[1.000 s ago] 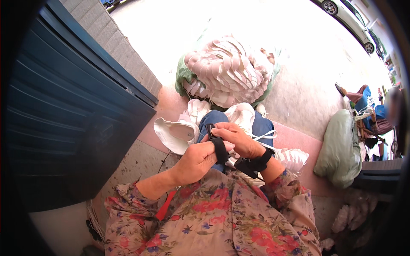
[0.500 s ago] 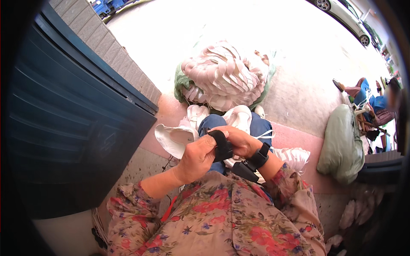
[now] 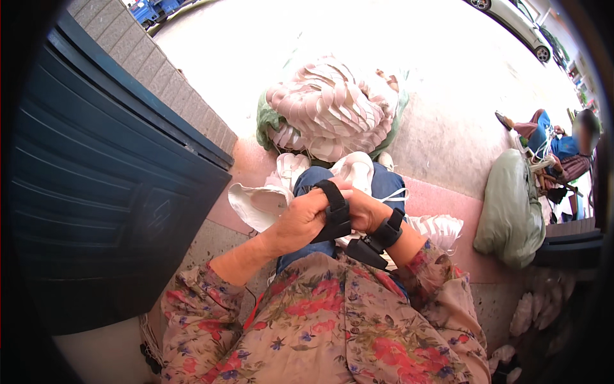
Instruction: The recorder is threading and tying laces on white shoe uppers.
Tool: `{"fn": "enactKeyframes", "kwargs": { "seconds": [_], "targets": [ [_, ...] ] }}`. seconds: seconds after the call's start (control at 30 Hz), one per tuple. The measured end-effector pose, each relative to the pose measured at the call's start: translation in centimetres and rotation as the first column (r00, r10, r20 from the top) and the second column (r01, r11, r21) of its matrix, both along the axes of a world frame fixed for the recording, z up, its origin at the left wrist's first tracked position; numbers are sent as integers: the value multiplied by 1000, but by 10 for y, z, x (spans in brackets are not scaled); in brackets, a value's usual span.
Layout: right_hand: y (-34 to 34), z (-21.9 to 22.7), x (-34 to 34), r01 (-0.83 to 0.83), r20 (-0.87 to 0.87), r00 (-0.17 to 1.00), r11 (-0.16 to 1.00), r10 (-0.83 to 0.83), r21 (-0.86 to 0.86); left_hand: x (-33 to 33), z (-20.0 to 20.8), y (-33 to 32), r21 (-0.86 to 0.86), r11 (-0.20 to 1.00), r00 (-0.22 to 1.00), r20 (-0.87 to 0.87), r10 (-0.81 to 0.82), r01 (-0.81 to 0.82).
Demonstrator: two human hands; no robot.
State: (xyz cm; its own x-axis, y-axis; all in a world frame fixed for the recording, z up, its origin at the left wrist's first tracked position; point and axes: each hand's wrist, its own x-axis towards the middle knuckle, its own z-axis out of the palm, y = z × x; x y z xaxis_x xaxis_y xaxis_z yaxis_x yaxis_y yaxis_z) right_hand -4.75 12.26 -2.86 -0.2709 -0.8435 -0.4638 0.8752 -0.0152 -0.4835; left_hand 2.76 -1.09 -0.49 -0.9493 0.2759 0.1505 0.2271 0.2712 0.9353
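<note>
Both hands meet above my knees around a black strap [image 3: 335, 203] with a dark, boxy part hanging below it. My left hand [image 3: 299, 221] is closed on the strap, its fingers partly behind the band. From the other side, my right hand [image 3: 363, 210] grips the strap's upper part, with fingertips partly hidden. A second black strap [image 3: 387, 232] with a dark device is buckled around my right wrist. White shoe uppers [image 3: 355, 171] lie on and beside my knees. One white upper [image 3: 259, 203] rests open to the left, near my left forearm.
Ahead stands a green sack [image 3: 268, 125] heaped with stacked pale shoe pieces [image 3: 332, 105]. A dark blue door [image 3: 115, 185] fills the left side. At right are a full grey-green sack [image 3: 510, 214] and a seated person [image 3: 563, 150]; parked cars [image 3: 521, 29] stand farther off.
The hands have drawn closer around the strap, which now curves over the left fingers. Its boxy part shows more below. The view has shifted slightly.
</note>
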Motion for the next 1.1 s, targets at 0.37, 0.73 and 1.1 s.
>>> {"fn": "enactKeyframes", "kwargs": {
  "seconds": [0.37, 0.73, 1.1],
  "targets": [
    [26, -23, -2, 83, -246, 968, 987, -46, 140, 14, -46, 28, -175, 956, 947, -262, 186, -237],
    [61, -62, 29, 297, -523, 820, 954, -232, 42, 4, -50, 55, 85, 954, 931, 258, 257, -287],
    [39, -37, 35, 340, -685, 721, 915, -105, 217, -2, -65, 41, 82, 966, 969, 17, 245, -246]
  ]
}}
